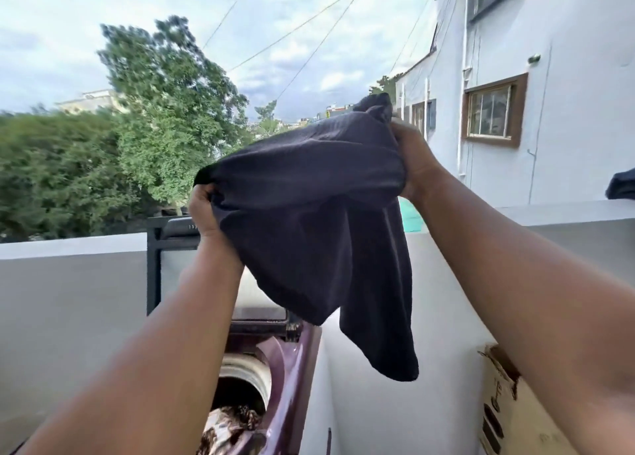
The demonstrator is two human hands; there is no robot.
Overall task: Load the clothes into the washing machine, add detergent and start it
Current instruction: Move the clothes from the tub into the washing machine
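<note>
Out on the terrace, the person holds a dark navy garment (309, 214) up at about head height, stretched between both arms against the sky. The left hand (202, 210) is clamped on the garment's left edge, fingers curled round a bunched fold of cloth, and the right hand (412, 159) grips the upper right corner in the same way, sitting a little higher than the left. Between the hands the cloth is pulled fairly taut along the top, while the rest hangs loose, with one longer flap drooping to the lower right. Directly below, between the forearms, stands the washing machine (292, 361), a maroon top-loader with its lid (165, 265) propped upright behind the opening. Down in the drum (244, 375) lies a patterned brown-and-white cloth (226, 427), so some laundry is already inside; the navy garment hangs above the machine and touches none of it. A grey parapet wall (68, 282) runs behind the washer, with green trees (137, 128) beyond. To the right, a cardboard box (508, 413) stands near the right forearm, and another dark cloth (622, 186) is draped over the ledge at the far right edge, below a white building (567, 76) with a brown-framed window (491, 110).
</note>
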